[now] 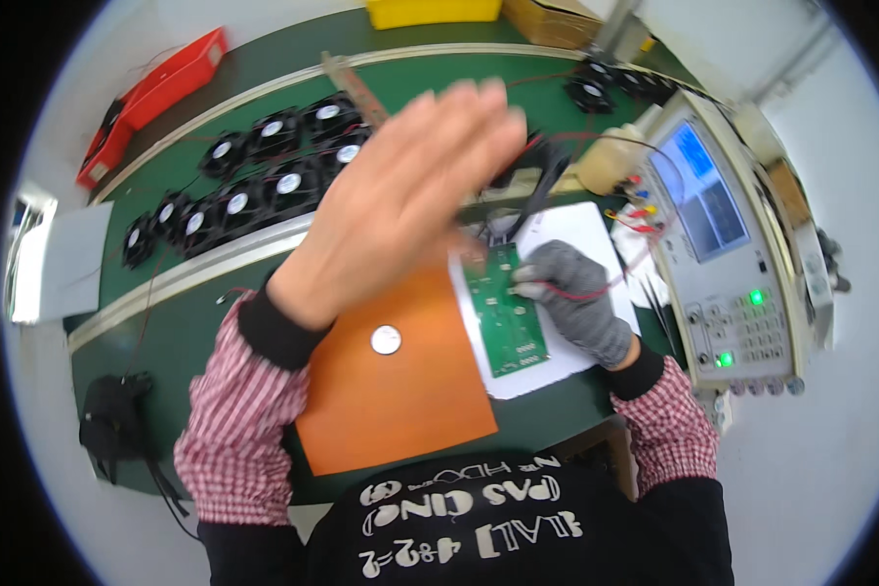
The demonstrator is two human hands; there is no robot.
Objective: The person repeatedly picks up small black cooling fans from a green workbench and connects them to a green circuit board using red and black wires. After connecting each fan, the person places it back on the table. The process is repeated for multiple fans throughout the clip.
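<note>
My left hand [405, 190], bare and blurred by motion, is raised over the middle of the bench with its fingers stretched out. Its thumb comes close to the far end of a green circuit board [506, 322], and I see nothing held in it. My right hand [571, 298], in a grey knit glove, is at the board's right edge with its fingers closed around a red wire [591, 296]; the wire's tip is hidden. Under the board lies a white sheet [581, 234]. A black cable or clamp [537, 200] stands just beyond the board.
An orange mat [391, 410] bears a small white disc [386, 340]. Black fans [288, 184] stand in rows at the far left, near a red bin [171, 83]. To the right are a test instrument [723, 244], a yellowish bottle [610, 161] and tweezers [659, 313]. A black pouch [115, 415] lies left.
</note>
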